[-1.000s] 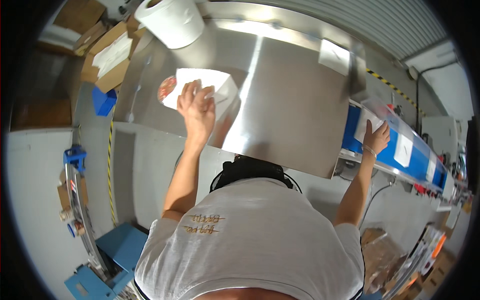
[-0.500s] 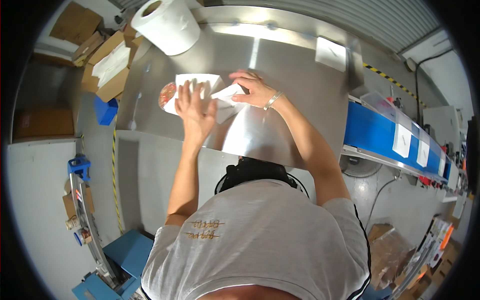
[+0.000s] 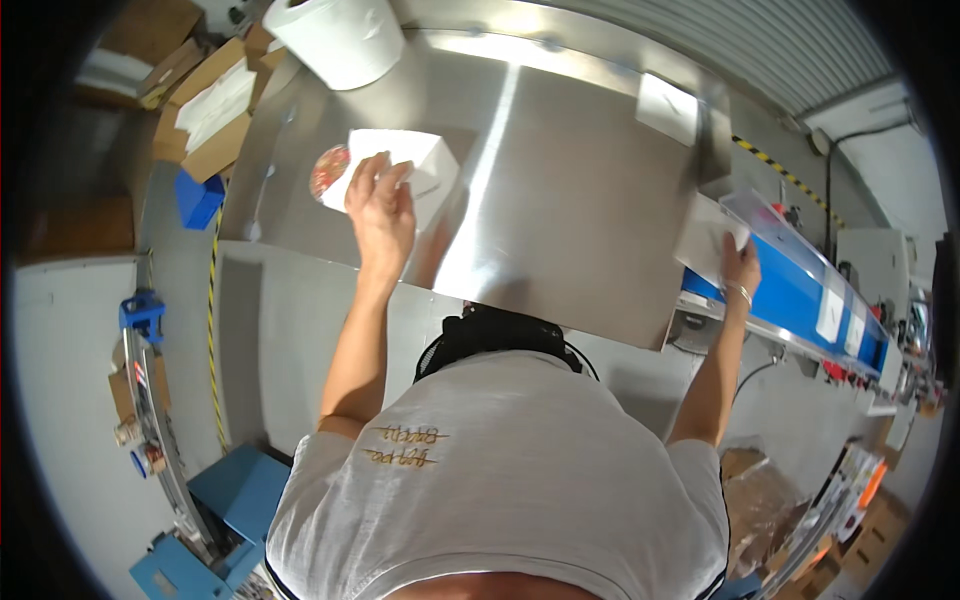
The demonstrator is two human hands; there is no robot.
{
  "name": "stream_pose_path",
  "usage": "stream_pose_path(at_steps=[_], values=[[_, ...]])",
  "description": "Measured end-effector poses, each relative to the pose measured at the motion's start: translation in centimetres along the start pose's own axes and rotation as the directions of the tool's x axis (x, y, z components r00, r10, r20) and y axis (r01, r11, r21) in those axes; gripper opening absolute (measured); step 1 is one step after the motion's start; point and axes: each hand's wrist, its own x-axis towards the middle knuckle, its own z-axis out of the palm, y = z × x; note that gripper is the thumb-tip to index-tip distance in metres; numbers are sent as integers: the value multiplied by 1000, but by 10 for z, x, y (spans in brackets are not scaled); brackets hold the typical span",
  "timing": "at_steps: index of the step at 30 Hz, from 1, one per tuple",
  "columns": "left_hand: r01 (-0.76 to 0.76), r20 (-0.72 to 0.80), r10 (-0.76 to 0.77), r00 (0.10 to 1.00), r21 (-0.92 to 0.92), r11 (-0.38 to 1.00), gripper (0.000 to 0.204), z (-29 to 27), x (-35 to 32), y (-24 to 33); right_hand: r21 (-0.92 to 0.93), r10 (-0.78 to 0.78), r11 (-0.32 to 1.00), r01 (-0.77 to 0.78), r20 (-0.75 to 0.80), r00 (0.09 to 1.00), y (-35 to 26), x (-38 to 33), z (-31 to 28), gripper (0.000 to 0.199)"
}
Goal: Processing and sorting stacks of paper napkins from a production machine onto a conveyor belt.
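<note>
Half a second ago my right hand (image 3: 738, 262) lay beside my left on the white paper sheets (image 3: 405, 165) stacked on the shiny steel surface (image 3: 560, 200). Now it has swung far out to the right edge, its grip closed on a flat white packet (image 3: 708, 238) by the blue conveyor belt (image 3: 800, 290). My left hand (image 3: 380, 205) has slid slightly down the sheets.

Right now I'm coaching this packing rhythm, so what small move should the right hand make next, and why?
Probably let go of the flat white packet and draw the right hand back toward the white stack. The packet already lies at the near end of the blue conveyor, while the left hand rests on that stack beside the round printed disc.
</note>
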Motion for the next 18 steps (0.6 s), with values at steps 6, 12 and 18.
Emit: stream_pose_path(at_steps=[6, 12, 18], values=[[-10, -6, 11, 1000, 78, 997, 29, -1, -1, 5, -127, -608, 786, 605, 12, 794, -121, -35, 58, 42], [-77, 96, 67, 993, 106, 991, 31, -4, 0, 3, 671, -792, 610, 421, 516, 326, -302, -111, 144, 54], [-26, -36, 30, 999, 110, 994, 41, -2, 1, -15, 614, -749, 645, 455, 625, 218, -309, -110, 157, 39]])
